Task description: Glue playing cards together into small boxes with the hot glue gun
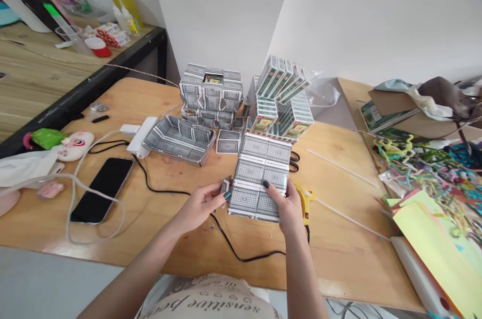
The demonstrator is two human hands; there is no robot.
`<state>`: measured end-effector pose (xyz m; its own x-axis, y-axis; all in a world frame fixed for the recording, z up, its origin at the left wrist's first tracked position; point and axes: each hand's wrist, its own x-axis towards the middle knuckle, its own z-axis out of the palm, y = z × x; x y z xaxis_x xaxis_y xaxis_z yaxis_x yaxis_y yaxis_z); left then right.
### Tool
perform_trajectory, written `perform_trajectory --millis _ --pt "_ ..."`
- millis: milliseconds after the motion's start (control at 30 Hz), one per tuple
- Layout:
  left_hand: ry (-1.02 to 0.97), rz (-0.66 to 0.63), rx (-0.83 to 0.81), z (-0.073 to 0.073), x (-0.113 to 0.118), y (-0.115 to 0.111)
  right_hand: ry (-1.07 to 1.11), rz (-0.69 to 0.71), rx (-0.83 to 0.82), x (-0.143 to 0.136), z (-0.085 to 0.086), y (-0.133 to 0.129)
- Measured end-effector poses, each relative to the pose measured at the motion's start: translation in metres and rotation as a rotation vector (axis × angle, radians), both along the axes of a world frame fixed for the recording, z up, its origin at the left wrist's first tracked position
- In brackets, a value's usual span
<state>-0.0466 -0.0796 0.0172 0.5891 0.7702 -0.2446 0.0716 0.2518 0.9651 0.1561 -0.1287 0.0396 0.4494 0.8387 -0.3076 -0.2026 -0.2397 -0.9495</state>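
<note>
My right hand (291, 206) grips a flat block built from patterned playing cards (250, 171), thumb on its top face and fingers wrapped around the right side. At the block's left edge, my left hand (207, 203) pinches a small folded playing card (226, 186); whether it is attached to the block I cannot tell. Behind lies an open tray made of cards (181, 141), with a single card (228, 142) beside it. A larger card-built box (211, 89) stands farther back. Several boxed card decks (280, 78) are stacked to its right.
A yellow glue gun (307, 203) lies partly behind my right hand, near black scissors handles (294, 161) and white glue sticks (342, 167). On the left are a phone (103, 190), cables and a white power strip (142, 137). Coloured paper (437, 249) lies at the right.
</note>
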Motion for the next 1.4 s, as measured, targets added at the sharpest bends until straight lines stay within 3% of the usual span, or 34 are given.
perform_trajectory --millis 500,933,1133,1400 --pt "0.014 -0.036 0.031 0.003 0.005 -0.007 -0.047 -0.049 -0.028 0.003 -0.009 -0.002" --pt "-0.04 0.094 -0.033 -0.004 0.012 -0.018 -0.093 -0.058 -0.012 0.001 -0.012 -0.003" --pt "-0.147 0.045 -0.134 0.003 0.01 -0.013 -0.058 -0.037 -0.007 0.002 -0.011 -0.003" --pt "-0.057 0.043 -0.105 0.009 0.005 -0.008 -0.07 -0.021 0.001 0.003 -0.012 -0.005"
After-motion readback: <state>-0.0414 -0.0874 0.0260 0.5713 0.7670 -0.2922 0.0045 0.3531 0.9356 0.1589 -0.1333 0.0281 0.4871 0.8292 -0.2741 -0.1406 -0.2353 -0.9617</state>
